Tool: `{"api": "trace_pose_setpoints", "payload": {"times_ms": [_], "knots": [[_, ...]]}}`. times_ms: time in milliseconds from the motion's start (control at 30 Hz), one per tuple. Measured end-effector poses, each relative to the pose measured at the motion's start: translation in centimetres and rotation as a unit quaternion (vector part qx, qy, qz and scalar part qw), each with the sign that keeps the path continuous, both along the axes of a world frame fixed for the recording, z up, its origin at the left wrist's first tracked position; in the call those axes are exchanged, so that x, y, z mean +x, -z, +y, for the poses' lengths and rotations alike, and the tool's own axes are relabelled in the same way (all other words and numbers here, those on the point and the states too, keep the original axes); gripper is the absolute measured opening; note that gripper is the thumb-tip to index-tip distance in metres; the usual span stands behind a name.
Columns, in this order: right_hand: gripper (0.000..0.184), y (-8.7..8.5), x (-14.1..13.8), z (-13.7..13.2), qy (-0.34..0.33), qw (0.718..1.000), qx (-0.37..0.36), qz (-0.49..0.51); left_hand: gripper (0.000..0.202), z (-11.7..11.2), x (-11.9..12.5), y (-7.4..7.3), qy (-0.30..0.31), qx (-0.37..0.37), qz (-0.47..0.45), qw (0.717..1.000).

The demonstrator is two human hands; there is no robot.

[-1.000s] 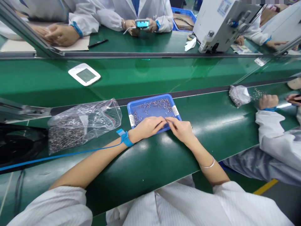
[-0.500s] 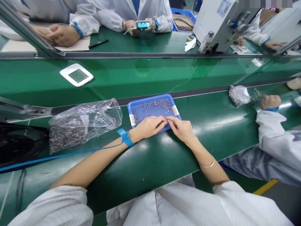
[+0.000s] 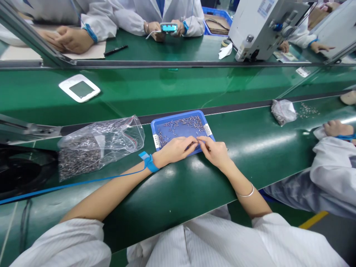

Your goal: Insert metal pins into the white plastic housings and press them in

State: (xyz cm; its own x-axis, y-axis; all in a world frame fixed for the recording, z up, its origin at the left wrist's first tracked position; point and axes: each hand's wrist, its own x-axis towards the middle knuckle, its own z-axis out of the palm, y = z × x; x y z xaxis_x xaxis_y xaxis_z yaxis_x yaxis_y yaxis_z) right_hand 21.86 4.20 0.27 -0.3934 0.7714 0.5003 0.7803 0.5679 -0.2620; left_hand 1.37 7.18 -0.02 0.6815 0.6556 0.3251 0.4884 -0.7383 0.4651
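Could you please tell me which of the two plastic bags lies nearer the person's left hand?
The larger clear bag, left of the blue tray; the smaller bag lies well to the tray's right.

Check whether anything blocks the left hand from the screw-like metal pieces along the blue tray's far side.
Nothing visible does: mostly bare floor of the blue tray separates the left hand, at the near rim, from those screw-like metal pieces. The clear zip bag lies left of the tray, off that path.
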Motion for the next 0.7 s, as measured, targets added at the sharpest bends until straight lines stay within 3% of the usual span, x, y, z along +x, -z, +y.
{"api": "trace_pose_setpoints", "payload": {"times_ms": [700], "knots": [[0.036,-0.09,-0.02,-0.01,0.028,0.999,-0.023,-0.01,0.029,0.04,0.25,-0.57,-0.002,-0.067,0.018,0.998]]}}
